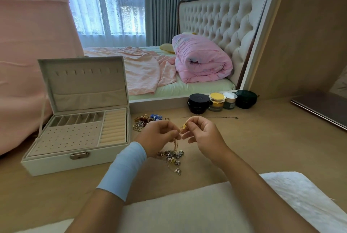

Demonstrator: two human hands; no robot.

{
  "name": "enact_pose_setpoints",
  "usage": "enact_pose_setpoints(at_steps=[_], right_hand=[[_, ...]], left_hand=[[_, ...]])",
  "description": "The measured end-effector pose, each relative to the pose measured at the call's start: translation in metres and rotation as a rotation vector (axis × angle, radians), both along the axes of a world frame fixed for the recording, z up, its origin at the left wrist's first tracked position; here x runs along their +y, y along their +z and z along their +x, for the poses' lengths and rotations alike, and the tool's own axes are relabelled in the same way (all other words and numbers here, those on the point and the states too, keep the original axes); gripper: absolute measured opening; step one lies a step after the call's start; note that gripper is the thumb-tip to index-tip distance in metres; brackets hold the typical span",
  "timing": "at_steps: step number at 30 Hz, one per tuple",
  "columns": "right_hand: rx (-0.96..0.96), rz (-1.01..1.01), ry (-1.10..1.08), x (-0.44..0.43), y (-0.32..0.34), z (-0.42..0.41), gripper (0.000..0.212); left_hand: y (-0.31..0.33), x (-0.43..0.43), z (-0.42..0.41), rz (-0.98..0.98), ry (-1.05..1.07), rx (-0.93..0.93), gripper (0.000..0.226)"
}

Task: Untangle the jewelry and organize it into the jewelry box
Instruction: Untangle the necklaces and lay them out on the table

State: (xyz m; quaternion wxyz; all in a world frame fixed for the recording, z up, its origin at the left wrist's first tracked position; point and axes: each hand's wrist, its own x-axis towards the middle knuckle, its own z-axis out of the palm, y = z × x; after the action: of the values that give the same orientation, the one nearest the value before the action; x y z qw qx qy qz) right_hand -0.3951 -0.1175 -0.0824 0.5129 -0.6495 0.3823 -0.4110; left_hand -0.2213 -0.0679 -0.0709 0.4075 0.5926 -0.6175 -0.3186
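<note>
My left hand [159,136] and my right hand [201,135] meet above the wooden tabletop, both pinching a thin gold chain [183,127] with a small gold pendant. The chain hangs down into a tangled heap of jewelry [171,156] lying on the table under my hands. A second small pile of rings, heart charms and blue beads [145,120] lies just behind my left hand. The white jewelry box [78,160] stands open at the left, lid upright, its compartments, earring panel and ring rolls bare. A loose thin chain [221,117] lies behind my right hand.
Several cosmetic jars [219,102] stand at the foot of a large mirror [259,31] that reflects a bed. A dark flat device [323,109] lies at the right. A white fluffy cushion [225,206] covers the near edge. Pink fabric [28,44] hangs at the left.
</note>
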Motion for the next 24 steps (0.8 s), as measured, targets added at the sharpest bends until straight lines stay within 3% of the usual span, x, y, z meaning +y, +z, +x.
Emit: enact_pose_setpoints(at_steps=[3, 9, 13, 17, 20, 24], right_hand=[[0.107, -0.035, -0.083, -0.006, -0.007, -0.003, 0.012], [0.629, -0.248, -0.162, -0.016, -0.017, -0.014, 0.011], [0.902, -0.427, -0.096, -0.011, -0.012, -0.013, 0.016], [0.886, -0.593, 0.073, 0.010, -0.002, -0.008, 0.025], [0.848, -0.533, 0.245, 0.027, 0.008, -0.011, 0.014], [0.911, -0.441, 0.363, 0.035, 0.020, -0.017, 0.011]], left_hand=[[-0.005, 0.000, 0.005, 0.012, 0.061, -0.167, 0.015], [0.001, 0.016, 0.017, 0.041, 0.120, -0.407, 0.020], [-0.002, 0.026, 0.021, 0.068, 0.073, -0.673, 0.024], [-0.008, 0.046, 0.018, 0.028, -0.024, -0.829, 0.028], [-0.014, 0.065, 0.011, -0.087, -0.116, -0.870, 0.033], [-0.022, 0.074, 0.014, -0.089, -0.139, -0.898, 0.033]])
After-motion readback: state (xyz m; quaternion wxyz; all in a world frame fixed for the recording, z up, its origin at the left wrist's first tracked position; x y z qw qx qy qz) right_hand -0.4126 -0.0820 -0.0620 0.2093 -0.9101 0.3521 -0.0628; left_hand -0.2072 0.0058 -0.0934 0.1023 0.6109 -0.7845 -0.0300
